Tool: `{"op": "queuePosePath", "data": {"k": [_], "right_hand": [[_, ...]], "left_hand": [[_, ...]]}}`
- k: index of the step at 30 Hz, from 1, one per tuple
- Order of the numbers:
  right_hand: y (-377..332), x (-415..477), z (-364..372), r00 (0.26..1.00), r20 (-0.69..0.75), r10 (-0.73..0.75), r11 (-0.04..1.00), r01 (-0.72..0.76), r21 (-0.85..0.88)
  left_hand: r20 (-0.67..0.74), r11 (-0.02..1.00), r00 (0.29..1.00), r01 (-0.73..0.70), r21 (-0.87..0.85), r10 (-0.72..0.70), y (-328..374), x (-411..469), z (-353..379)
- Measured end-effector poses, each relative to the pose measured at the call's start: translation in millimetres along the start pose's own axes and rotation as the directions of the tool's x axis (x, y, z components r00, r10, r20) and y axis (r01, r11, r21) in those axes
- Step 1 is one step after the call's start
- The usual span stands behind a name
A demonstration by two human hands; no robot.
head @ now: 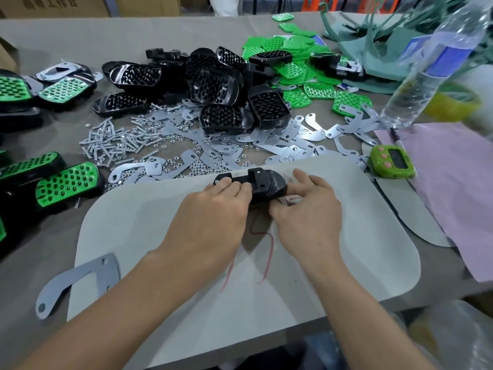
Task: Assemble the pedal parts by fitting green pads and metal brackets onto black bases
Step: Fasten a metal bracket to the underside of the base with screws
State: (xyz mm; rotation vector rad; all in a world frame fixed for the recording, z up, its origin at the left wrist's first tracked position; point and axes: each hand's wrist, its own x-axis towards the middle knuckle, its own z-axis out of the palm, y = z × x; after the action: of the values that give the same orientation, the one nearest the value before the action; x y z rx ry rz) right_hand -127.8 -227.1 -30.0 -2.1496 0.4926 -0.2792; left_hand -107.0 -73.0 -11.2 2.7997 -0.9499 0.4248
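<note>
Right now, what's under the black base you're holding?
The pale mat lies below the black base. The left hand and right hand grip it, covering its near edge; its underside is hidden.

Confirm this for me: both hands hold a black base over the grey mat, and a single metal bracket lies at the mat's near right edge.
One point is wrong: the metal bracket lies at the near left edge of the grey mat, not the right, as the head view shows. The rest stands: left hand and right hand both hold the black base over it.
</note>
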Motion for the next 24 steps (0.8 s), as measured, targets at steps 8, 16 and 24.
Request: {"op": "queuePosePath", "data": {"k": [8,16,24], "right_hand": [[-4.0,0.4,0.3,0.998,-0.054,0.019,0.996,-0.014,0.086],[-26.6,-12.4,8.3,0.834,0.353,-0.424,0.707,0.548,-0.447],[-21.3,3.3,-7.9,0.920,0.342,-0.190,0.982,0.179,0.063]], "left_hand": [[-0.010,0.961,0.981,0.188,-0.201,-0.194,-12.1,5.7,-10.7],[-0.014,0.881,0.933,0.333,-0.337,-0.358,-28.2,15.4,-17.9],[0.035,0.772,0.904,0.383,-0.508,-0.426,-46.7,16.1,-12.8]]}}
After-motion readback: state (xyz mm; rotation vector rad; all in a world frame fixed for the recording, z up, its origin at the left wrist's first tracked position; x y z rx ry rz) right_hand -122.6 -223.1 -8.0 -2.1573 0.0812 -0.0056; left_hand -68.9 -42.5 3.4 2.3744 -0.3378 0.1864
